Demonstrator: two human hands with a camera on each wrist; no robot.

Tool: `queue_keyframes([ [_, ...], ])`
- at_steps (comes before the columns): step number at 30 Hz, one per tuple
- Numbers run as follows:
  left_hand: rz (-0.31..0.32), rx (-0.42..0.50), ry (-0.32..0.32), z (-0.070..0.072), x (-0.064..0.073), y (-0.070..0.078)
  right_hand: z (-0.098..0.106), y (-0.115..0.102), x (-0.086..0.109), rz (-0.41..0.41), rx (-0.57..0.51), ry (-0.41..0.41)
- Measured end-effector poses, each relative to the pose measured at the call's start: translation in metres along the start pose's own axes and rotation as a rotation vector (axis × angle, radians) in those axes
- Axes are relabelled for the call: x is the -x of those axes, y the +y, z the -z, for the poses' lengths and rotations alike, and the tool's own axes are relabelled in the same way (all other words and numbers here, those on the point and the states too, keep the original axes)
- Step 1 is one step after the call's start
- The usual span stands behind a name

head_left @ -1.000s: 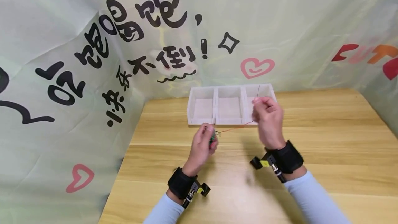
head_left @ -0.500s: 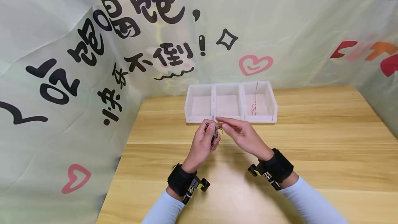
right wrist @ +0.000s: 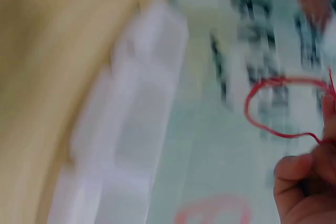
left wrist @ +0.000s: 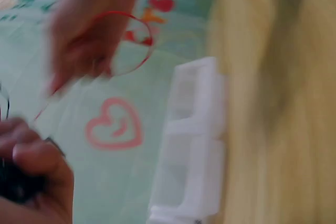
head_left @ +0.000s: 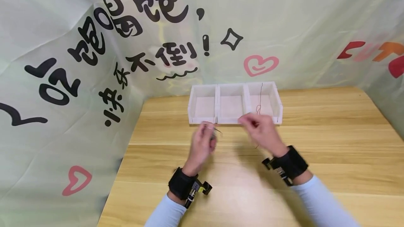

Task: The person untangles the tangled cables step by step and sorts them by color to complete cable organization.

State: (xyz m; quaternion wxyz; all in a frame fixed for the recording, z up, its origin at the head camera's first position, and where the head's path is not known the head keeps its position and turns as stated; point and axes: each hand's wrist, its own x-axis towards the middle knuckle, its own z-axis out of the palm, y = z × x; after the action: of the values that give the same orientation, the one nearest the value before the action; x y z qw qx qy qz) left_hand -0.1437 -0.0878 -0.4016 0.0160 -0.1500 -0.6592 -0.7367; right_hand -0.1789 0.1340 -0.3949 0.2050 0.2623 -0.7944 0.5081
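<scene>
My left hand (head_left: 202, 146) grips a small bundle of thin wires, mostly covered by the fingers; a dark wire end (head_left: 218, 130) pokes out beside the thumb. In the left wrist view the bundle (left wrist: 21, 182) shows as a dark mass inside the fist. To its right, in front of the tray, my right hand (head_left: 265, 132) pinches a red wire (right wrist: 257, 121) that bends into a loop. Motion blurs the right hand, and the wire's far end is unclear. Another thin reddish wire (head_left: 260, 97) lies in the tray's right compartment.
A white tray (head_left: 217, 121) with three compartments stands at the back of the wooden table (head_left: 322, 143). Behind it hangs a pale printed cloth (head_left: 303, 38), which also covers the left and right sides.
The right hand first sits over the right compartment, moves to the left hand's wires with fingers extended, then draws back right with a red wire. The left hand stays nearly in place.
</scene>
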Motion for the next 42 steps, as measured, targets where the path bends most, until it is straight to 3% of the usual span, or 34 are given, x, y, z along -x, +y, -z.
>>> queue_keyframes([
  [2, -0.007, 0.02, 0.089, 0.012, -0.001, -0.002, 0.022, 0.001, -0.009, -0.075, 0.037, 0.138],
  [4, -0.02, 0.024, 0.138, 0.022, -0.001, -0.003, 0.042, 0.01, -0.018, -0.173, 0.051, 0.262],
  [7, -0.033, -0.004, 0.074, 0.027, -0.001, -0.002, 0.057, 0.032, -0.03, -0.248, 0.068, 0.333],
  [10, -0.017, 0.011, 0.025, 0.024, -0.001, -0.002, 0.058, 0.056, -0.04, -0.257, 0.097, 0.345],
  [16, 0.047, 0.051, 0.01, 0.016, 0.005, -0.001, 0.05, 0.086, -0.051, -0.253, 0.158, 0.354],
  [22, 0.037, 0.068, -0.005, 0.015, 0.009, -0.001, 0.05, 0.104, -0.057, -0.341, 0.216, 0.318],
  [28, 0.038, 0.05, -0.018, 0.016, 0.011, 0.001, 0.051, 0.113, -0.062, -0.45, 0.213, 0.296],
  [33, 0.052, 0.05, -0.026, 0.016, 0.011, -0.001, 0.051, 0.119, -0.06, -0.463, 0.184, 0.302],
  [42, -0.006, 0.037, -0.032, 0.014, 0.012, 0.0, 0.051, 0.115, -0.061, -0.547, 0.188, 0.27],
])
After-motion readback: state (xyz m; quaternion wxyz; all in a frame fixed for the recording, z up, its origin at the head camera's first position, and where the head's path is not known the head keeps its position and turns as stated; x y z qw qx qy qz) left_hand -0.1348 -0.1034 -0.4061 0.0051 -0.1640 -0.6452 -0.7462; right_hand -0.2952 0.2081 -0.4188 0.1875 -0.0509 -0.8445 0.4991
